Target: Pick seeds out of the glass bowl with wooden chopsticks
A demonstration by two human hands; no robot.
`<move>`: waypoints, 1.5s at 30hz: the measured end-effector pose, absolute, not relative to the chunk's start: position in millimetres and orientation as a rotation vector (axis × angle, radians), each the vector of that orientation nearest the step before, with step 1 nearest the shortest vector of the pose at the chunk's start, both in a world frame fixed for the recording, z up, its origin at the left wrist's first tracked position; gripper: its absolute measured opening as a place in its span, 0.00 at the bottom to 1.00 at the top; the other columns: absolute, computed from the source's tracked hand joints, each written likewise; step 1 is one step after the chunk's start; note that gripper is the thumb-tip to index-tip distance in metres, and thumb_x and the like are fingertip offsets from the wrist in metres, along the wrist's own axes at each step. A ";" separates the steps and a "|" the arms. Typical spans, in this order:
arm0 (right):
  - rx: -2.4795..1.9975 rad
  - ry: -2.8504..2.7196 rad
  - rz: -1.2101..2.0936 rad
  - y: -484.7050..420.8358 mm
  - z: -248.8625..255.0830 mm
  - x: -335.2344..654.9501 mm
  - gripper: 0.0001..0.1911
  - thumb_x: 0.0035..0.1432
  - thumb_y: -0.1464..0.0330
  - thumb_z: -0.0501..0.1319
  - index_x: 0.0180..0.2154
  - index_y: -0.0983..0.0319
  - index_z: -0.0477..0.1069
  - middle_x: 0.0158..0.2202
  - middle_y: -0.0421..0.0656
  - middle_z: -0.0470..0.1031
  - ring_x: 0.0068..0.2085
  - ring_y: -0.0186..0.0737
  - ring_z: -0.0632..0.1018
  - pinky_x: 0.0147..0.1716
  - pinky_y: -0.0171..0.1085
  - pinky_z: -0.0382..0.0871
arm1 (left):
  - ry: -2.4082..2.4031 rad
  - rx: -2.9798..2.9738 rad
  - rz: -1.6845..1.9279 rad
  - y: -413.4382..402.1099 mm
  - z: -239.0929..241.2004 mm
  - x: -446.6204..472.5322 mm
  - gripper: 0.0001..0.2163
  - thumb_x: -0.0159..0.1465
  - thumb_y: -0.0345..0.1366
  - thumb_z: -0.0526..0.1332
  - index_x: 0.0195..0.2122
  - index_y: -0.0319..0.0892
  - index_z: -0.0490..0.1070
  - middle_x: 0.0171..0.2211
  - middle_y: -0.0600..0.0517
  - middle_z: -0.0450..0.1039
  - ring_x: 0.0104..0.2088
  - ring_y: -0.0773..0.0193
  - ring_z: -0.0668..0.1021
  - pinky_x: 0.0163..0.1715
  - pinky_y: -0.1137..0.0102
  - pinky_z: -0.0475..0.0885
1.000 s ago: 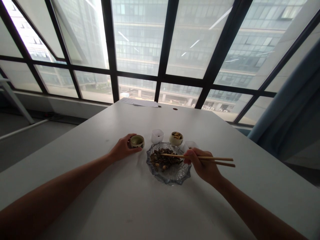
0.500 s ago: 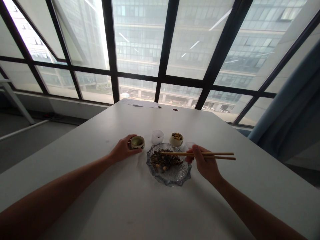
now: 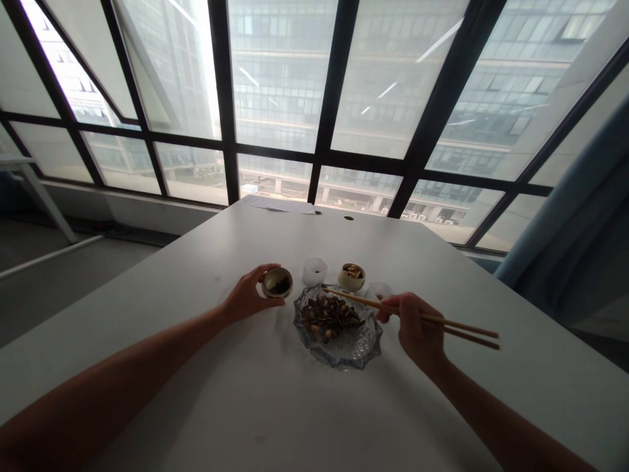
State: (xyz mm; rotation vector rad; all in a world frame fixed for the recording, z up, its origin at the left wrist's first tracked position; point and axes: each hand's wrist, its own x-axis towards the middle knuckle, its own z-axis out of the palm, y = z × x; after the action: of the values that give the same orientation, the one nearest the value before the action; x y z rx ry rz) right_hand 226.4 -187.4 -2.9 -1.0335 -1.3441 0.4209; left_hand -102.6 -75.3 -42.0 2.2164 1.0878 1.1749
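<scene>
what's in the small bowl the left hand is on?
The small bowl, cupped by the left hand, shows a dark patch inside, possibly seeds like those in the glass dish. Too small to confirm; the near wall hides part of the bottom.

Change over the last second. The pair of wooden chopsticks (image 3: pixel 413 316), earlier level above the scalloped clear glass dish (image 3: pixel 339 347), now slants, its tips raised toward the far rim beside the small cream bowl of nuts (image 3: pixel 351 276). The right hand (image 3: pixel 417 328) has shifted slightly rightward. The left hand (image 3: pixel 250 296) has tilted the small green ceramic cup (image 3: pixel 278 282) toward the dish, exposing dark contents previously unseen.
</scene>
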 end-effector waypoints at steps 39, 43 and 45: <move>-1.144 -1.629 0.217 -165.1 55.4 233.8 0.28 0.65 0.45 0.53 0.28 0.60 0.74 0.20 0.42 0.76 0.20 0.37 0.75 0.20 0.34 0.71 | 1.335 2.495 0.696 -25.0 0.9 -5.3 0.38 0.55 0.51 0.67 0.63 0.38 0.61 0.57 0.33 0.72 0.57 0.38 0.75 0.56 0.50 0.68; -1.114 -1.705 0.159 -162.7 50.9 226.8 0.26 0.68 0.49 0.52 0.28 0.60 0.74 0.21 0.42 0.77 0.21 0.36 0.76 0.23 0.34 0.71 | 1.320 2.584 0.677 -21.3 1.1 7.4 0.36 0.55 0.40 0.68 0.63 0.37 0.60 0.53 0.35 0.75 0.52 0.42 0.78 0.51 0.54 0.72; -1.078 -1.760 0.063 -161.6 47.9 225.3 0.25 0.69 0.52 0.51 0.28 0.59 0.75 0.23 0.43 0.78 0.23 0.37 0.77 0.26 0.35 0.71 | 1.194 2.722 0.798 -24.1 3.0 6.5 0.35 0.55 0.35 0.69 0.63 0.38 0.60 0.57 0.37 0.72 0.56 0.43 0.75 0.55 0.54 0.70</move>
State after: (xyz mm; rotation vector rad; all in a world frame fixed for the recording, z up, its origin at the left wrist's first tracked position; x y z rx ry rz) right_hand 225.3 -161.6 47.9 -1.0781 -1.7598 0.0634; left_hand 6.5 -24.1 3.0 2.7217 1.1939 0.7977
